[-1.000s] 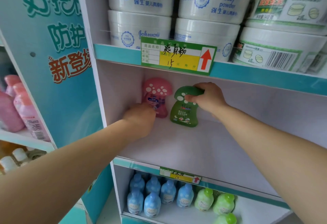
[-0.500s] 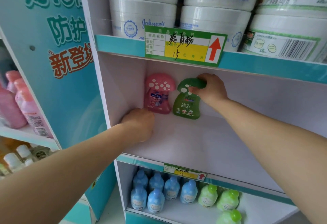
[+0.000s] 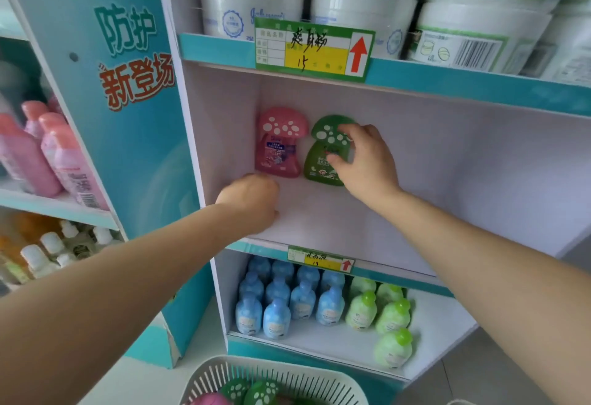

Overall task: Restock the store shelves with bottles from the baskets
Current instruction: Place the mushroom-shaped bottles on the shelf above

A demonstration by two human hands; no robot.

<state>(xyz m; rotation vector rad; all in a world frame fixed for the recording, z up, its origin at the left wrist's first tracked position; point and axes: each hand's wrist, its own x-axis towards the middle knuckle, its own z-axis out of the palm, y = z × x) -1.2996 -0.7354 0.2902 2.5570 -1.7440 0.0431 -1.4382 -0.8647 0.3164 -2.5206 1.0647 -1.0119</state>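
Two mushroom-shaped bottles stand side by side at the back left of the white middle shelf [image 3: 431, 212]: a pink bottle [image 3: 279, 144] and a green bottle [image 3: 323, 156]. My right hand [image 3: 363, 161] is spread in front of the green bottle, thumb and fingertips touching its cap and body without gripping. My left hand [image 3: 252, 201] sits low on the shelf just in front of the pink bottle, apart from it and holding nothing; I see only its back. At the bottom edge a white slotted basket [image 3: 217, 376] holds more green-capped bottles [image 3: 259, 396] and a pink one.
White powder tubs [image 3: 252, 5] fill the shelf above, behind a green price tag [image 3: 315, 49]. Blue bottles [image 3: 278, 305] and light green bottles [image 3: 380, 312] stand on the shelf below. A teal side panel [image 3: 128, 85] borders the left; pink bottles [image 3: 64, 155] stand beyond it.
My right hand has let go of the green bottle's cap and opened, sliding down in front of the bottle. My left hand has drawn back from the pink bottle. The view tilted down, revealing the basket.
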